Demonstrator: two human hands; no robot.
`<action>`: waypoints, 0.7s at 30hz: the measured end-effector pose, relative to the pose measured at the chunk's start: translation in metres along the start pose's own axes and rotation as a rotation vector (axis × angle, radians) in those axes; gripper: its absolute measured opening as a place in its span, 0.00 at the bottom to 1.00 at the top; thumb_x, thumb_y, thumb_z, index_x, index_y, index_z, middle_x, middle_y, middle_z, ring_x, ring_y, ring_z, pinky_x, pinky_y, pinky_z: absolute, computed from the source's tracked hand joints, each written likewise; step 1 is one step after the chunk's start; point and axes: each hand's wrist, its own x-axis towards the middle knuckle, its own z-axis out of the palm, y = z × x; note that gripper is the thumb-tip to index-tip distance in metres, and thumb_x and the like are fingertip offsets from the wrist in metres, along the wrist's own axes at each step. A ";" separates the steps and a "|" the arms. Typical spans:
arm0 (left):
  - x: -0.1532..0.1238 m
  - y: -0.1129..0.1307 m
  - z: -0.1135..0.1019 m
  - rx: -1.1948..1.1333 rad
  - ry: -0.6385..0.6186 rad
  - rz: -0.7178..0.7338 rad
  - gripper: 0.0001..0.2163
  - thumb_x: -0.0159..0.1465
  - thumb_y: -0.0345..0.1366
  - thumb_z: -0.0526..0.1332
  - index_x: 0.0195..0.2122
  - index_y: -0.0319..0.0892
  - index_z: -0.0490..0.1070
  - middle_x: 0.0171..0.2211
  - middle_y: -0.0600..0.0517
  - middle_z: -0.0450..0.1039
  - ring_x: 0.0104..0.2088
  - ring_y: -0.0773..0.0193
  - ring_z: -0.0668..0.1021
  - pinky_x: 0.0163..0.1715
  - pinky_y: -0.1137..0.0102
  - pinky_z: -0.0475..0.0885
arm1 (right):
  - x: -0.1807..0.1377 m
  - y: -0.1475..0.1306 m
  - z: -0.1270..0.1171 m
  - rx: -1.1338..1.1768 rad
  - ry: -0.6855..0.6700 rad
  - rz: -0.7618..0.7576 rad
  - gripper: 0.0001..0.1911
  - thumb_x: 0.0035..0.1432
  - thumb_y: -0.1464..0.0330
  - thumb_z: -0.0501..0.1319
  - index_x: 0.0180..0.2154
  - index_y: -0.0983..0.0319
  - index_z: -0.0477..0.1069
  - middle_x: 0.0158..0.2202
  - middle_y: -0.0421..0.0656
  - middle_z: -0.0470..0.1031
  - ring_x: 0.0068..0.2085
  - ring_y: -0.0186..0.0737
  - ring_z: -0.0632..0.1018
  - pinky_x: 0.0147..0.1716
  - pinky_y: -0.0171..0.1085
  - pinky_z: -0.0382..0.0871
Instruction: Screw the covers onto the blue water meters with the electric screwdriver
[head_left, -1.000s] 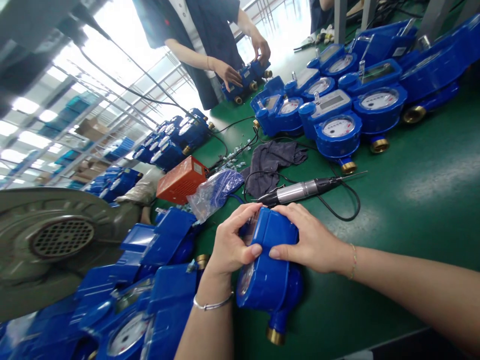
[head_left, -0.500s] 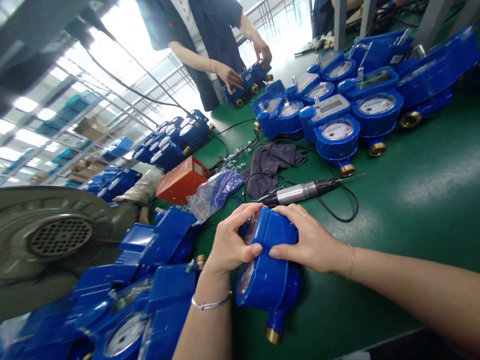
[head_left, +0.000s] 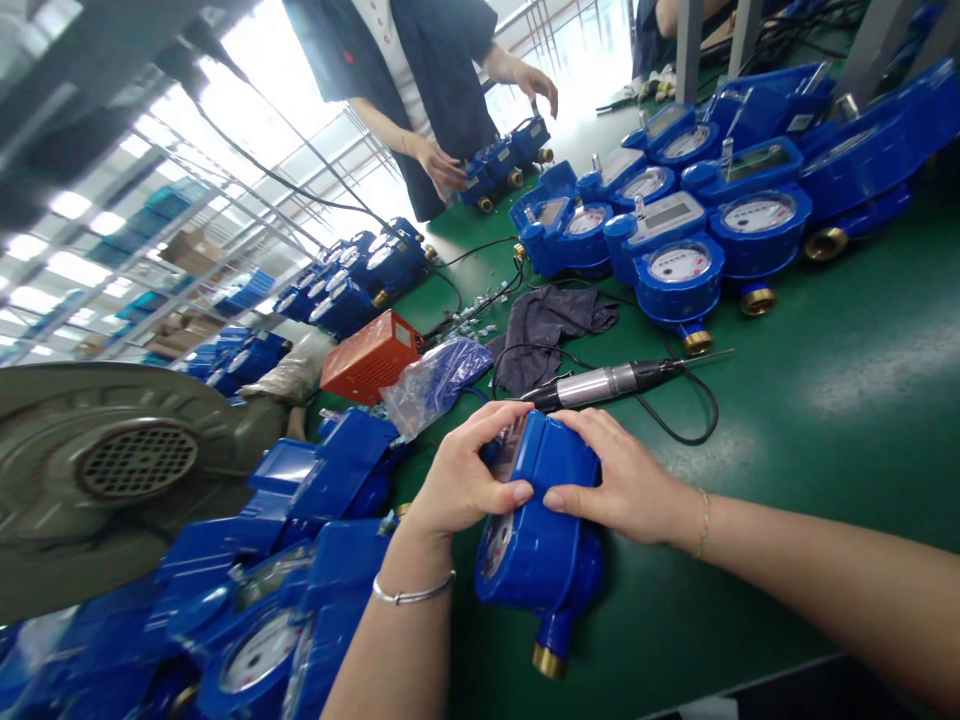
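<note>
Left grip (head_left: 469, 468) and right grip (head_left: 626, 482) clasp the upper part of a blue meter (head_left: 536, 565), tilted at the green surface (head_left: 795, 470); it looks stiff, slick, fairly heavy, its dial window (head_left: 498, 545) probably fragile, so best held by the sides

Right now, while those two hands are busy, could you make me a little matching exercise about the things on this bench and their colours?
Things:
1. Water meter between the left hand and right hand
2. Electric screwdriver
3. Vented box
4. Crumpled cloth

Colours:
A. Orange
B. Dark grey
C. Blue, with a brass-coloured fitting
D. Silver and black

Pairs: 1-C, 2-D, 3-A, 4-B
</note>
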 end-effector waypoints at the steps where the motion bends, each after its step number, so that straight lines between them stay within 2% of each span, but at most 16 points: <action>1: -0.001 -0.002 0.001 -0.007 0.017 0.001 0.36 0.48 0.56 0.70 0.55 0.44 0.69 0.50 0.45 0.70 0.49 0.49 0.73 0.52 0.61 0.66 | -0.002 0.000 0.001 -0.015 0.012 0.001 0.36 0.52 0.52 0.65 0.57 0.62 0.59 0.54 0.48 0.66 0.54 0.47 0.66 0.57 0.49 0.60; 5: -0.009 -0.003 0.009 -0.011 0.140 -0.012 0.34 0.50 0.57 0.67 0.55 0.43 0.69 0.49 0.45 0.71 0.48 0.50 0.73 0.51 0.61 0.67 | -0.021 -0.009 0.011 -0.099 0.123 0.066 0.50 0.48 0.47 0.65 0.63 0.65 0.48 0.60 0.53 0.54 0.61 0.52 0.56 0.61 0.55 0.53; 8: -0.017 0.005 0.016 -0.001 0.230 -0.058 0.33 0.51 0.53 0.69 0.55 0.42 0.69 0.49 0.45 0.71 0.48 0.49 0.74 0.52 0.59 0.67 | -0.042 -0.023 0.026 -0.108 0.165 0.136 0.55 0.45 0.39 0.61 0.64 0.59 0.41 0.63 0.53 0.48 0.63 0.55 0.53 0.61 0.59 0.52; 11: -0.027 0.009 0.020 -0.010 0.306 -0.106 0.31 0.51 0.49 0.70 0.54 0.42 0.69 0.49 0.44 0.71 0.48 0.49 0.74 0.53 0.58 0.67 | -0.062 -0.032 0.038 -0.070 0.173 0.199 0.56 0.44 0.37 0.58 0.64 0.53 0.33 0.67 0.51 0.37 0.66 0.59 0.46 0.62 0.64 0.47; 13: -0.035 0.005 0.020 -0.046 0.354 -0.129 0.32 0.51 0.48 0.70 0.55 0.41 0.69 0.50 0.44 0.71 0.49 0.48 0.74 0.53 0.57 0.67 | -0.073 -0.032 0.040 -0.001 0.159 0.260 0.53 0.48 0.38 0.56 0.64 0.51 0.30 0.67 0.51 0.37 0.66 0.59 0.47 0.61 0.65 0.47; 15: -0.044 -0.005 0.021 -0.104 0.406 -0.147 0.33 0.52 0.50 0.69 0.56 0.40 0.67 0.50 0.42 0.71 0.49 0.47 0.74 0.52 0.57 0.68 | -0.082 -0.028 0.038 0.049 0.123 0.288 0.48 0.53 0.40 0.53 0.64 0.51 0.33 0.66 0.50 0.43 0.66 0.58 0.50 0.61 0.64 0.49; 17: -0.053 -0.017 0.023 -0.168 0.460 -0.165 0.35 0.53 0.51 0.68 0.58 0.38 0.65 0.51 0.41 0.71 0.50 0.46 0.74 0.50 0.56 0.70 | -0.091 -0.024 0.038 0.017 0.070 0.252 0.43 0.56 0.41 0.51 0.64 0.51 0.37 0.65 0.50 0.46 0.65 0.56 0.52 0.62 0.63 0.49; 21: -0.066 -0.030 0.030 -0.270 0.543 -0.194 0.37 0.54 0.52 0.67 0.60 0.37 0.62 0.50 0.40 0.72 0.49 0.45 0.75 0.45 0.58 0.74 | -0.104 -0.020 0.051 -0.195 -0.043 0.154 0.50 0.52 0.49 0.63 0.63 0.54 0.33 0.66 0.55 0.42 0.66 0.63 0.48 0.61 0.67 0.49</action>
